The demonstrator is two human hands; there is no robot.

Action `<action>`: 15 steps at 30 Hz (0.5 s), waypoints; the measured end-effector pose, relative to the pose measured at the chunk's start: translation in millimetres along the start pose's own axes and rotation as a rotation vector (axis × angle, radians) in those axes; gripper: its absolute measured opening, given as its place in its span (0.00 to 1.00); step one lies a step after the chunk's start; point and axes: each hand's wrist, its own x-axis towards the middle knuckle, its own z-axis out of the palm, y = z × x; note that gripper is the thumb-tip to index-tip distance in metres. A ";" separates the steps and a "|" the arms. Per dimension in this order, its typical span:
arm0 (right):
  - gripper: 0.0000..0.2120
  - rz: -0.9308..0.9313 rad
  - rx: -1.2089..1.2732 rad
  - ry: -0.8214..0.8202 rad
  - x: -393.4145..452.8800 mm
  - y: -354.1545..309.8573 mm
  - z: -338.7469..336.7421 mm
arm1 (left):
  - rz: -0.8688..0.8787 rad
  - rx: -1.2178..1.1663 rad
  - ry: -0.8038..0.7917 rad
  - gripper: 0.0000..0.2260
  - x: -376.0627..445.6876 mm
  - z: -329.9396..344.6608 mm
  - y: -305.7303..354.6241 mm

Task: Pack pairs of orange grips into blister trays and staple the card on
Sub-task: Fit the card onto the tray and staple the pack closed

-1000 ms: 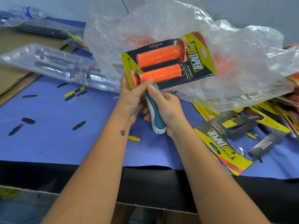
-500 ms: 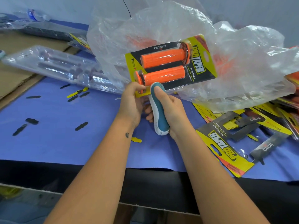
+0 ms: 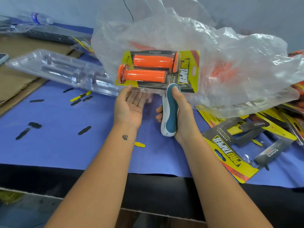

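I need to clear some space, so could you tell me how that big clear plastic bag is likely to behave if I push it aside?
The clear plastic bag looks thin and crumpled, so it is probably floppy and light. Orange shapes show through it, so its contents may shift or spill. It will likely drag over the printed cards beside it.

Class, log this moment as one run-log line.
step: stapling card | left hand: open, palm up under blister pack | right hand: grips stapler at pack's near edge | grips: two, packed

the blister pack (image 3: 158, 69) sits above the blue mat (image 3: 57, 137), in front of the plastic bag (image 3: 222, 63). the left hand (image 3: 130, 104) lies under its near edge, the stapler (image 3: 169, 112) to the right. empty trays (image 3: 54, 66) lie left, loose cards (image 3: 230, 155) right.
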 end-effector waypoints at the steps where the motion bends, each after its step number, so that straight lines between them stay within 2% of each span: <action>1: 0.28 0.004 -0.016 -0.001 0.4 0.6 -0.4 | 0.012 0.021 0.007 0.04 1.1 -0.3 -2.0; 3: 0.29 0.004 -0.058 -0.021 0.2 1.2 0.1 | -0.015 0.144 -0.026 0.08 1.6 0.3 -7.0; 5: 0.27 -0.004 -0.121 -0.096 -1.7 -0.5 1.2 | -0.110 0.362 -0.129 0.11 -4.6 4.1 -10.6; 7: 0.27 0.014 -0.215 -0.246 -4.0 -2.2 -0.3 | -0.216 0.606 -0.202 0.17 -9.7 6.0 -13.5; 8: 0.27 0.050 -0.244 -0.340 -6.2 -3.8 -1.6 | -0.235 0.644 -0.180 0.18 -11.4 7.8 -13.4; 11: 0.24 0.217 -0.196 -0.596 -10.5 -10.2 -11.7 | -0.163 0.377 -0.046 0.11 -7.5 9.5 -7.6; 13: 0.23 0.298 -0.084 -0.744 -14.2 -13.6 -18.1 | -0.079 0.189 -0.026 0.10 -2.3 8.2 -0.5; 15: 0.25 0.302 0.011 -0.859 -16.4 -12.7 -25.0 | -0.010 0.102 -0.038 0.10 2.4 1.7 4.6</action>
